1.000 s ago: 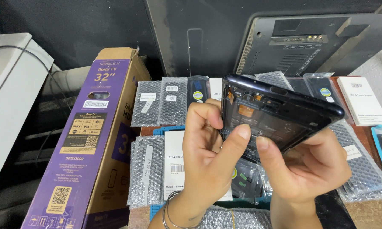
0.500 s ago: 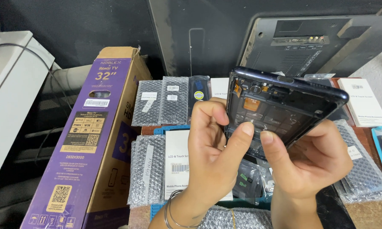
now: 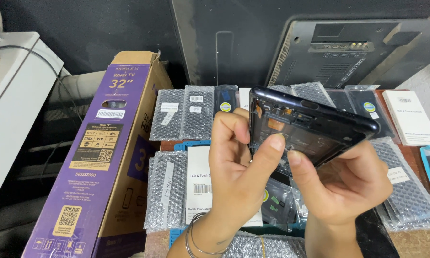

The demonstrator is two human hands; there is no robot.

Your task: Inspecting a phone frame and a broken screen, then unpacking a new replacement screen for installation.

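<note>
Both hands up: left hand (image 3: 234, 167) and right hand (image 3: 341, 184) each clamp the dark phone frame (image 3: 310, 124), tilted open-side toward them, bubble-wrapped packets (image 3: 169, 191) at seven o'clock

Background of the work area. A dark wall (image 3: 105, 28) closes the rear of the scene. Against it leans a flat television (image 3: 363, 52), its grey back panel facing outward, with a second dark panel (image 3: 224, 43) just beside it. At left stands a white cabinet (image 3: 14, 110), a thin cable draped over its top. A tall purple-and-brown cardboard box (image 3: 100, 162) rests tilted between the cabinet and a reddish-brown table (image 3: 418, 153). Lighting is even and diffuse.
</note>
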